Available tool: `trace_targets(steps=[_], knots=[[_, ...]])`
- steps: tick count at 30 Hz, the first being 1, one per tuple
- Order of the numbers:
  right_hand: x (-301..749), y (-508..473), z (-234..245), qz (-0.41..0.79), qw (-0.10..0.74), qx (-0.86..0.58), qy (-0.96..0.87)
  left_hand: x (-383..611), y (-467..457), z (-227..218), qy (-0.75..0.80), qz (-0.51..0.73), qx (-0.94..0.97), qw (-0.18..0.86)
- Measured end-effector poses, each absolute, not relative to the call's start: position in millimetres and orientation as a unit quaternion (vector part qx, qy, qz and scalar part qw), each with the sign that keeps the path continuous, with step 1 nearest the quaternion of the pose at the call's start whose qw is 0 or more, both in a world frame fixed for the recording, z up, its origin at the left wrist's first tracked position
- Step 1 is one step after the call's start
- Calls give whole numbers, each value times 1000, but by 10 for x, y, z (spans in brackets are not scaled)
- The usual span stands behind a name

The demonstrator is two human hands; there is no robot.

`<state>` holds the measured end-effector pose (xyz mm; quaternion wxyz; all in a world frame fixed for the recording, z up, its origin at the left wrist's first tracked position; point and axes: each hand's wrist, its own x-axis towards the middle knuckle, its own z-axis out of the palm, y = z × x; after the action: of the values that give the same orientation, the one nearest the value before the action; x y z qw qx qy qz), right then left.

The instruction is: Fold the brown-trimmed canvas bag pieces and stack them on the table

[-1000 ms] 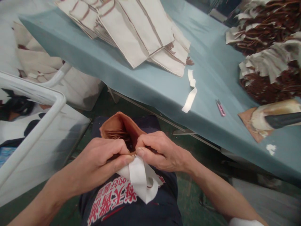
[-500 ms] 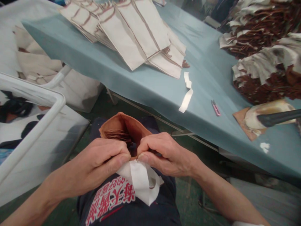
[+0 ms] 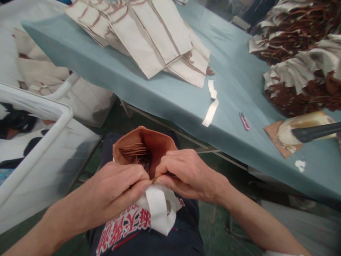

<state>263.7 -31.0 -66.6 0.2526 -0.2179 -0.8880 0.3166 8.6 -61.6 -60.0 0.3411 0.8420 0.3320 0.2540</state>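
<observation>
Head camera, looking down: we see the person's left hand [image 3: 117, 188] and right hand [image 3: 183, 174] drawn together over the lap, fingertips meeting; each is pinched shut on the near rim of a brown fabric pouch [image 3: 153, 144], thumb pressed against forefinger; the pouch stands open, mouth towards us, with loose brown threads showing inside; it is held clear of the table [image 3: 160, 96], below its near edge.

A white tape loop [image 3: 160, 209] hangs from the pinched rim, just under the two thumbs, and falls over a dark shirt [image 3: 128, 227] printed with red characters.

On the blue-green table we find a fanned stack of cream bags [image 3: 149, 35] with brown trim at the far left corner; a loose white strip [image 3: 211, 106] lies near the near edge, just beside that stack; pink thread snips [image 3: 244, 121] lie to the right of the strip, also near the near edge; heaps of brown and white pieces [image 3: 298, 71] crowd the right end; in front of them lies a brown and cream piece [image 3: 282, 137], crossed by a black bar [image 3: 314, 132] whose nature we cannot tell.

To the left of the lap stands a white-railed bin [image 3: 39, 142], lined with pale sheeting.
</observation>
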Motion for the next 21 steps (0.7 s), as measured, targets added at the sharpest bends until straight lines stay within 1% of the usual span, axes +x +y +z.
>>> trace_targets(steps=[2, 5, 8, 10, 12, 14, 16, 18, 21], knots=[[2650, -316, -635, 331, 231, -214, -890, 53, -639, -654, 338, 253, 830, 363], [2650, -315, -588, 344, 224, -197, -890, 23, -632, -698, 342, 249, 819, 387], [2635, -308, -570, 302, 222, -196, -906, 36, -581, -676, 337, 228, 821, 400], [2629, -310, -565, 252, 216, -204, -921, 65, -555, -635, 331, 212, 835, 386], [2635, -321, -555, 219, 213, -210, -929, 109, -556, -591, 328, 206, 853, 350], [2652, -336, -544, 227, 207, -210, -928, 167, -587, -560, 338, 214, 866, 301], [2673, -350, -543, 265, 199, -201, -922, 238, -637, -548, 358, 227, 867, 264], [2689, -369, -561, 285, 203, -201, -915, 313, -694, -545, 380, 242, 855, 258], [2698, -426, -606, 258, 221, -225, -913, 408, -792, -542, 399, 251, 834, 287]])
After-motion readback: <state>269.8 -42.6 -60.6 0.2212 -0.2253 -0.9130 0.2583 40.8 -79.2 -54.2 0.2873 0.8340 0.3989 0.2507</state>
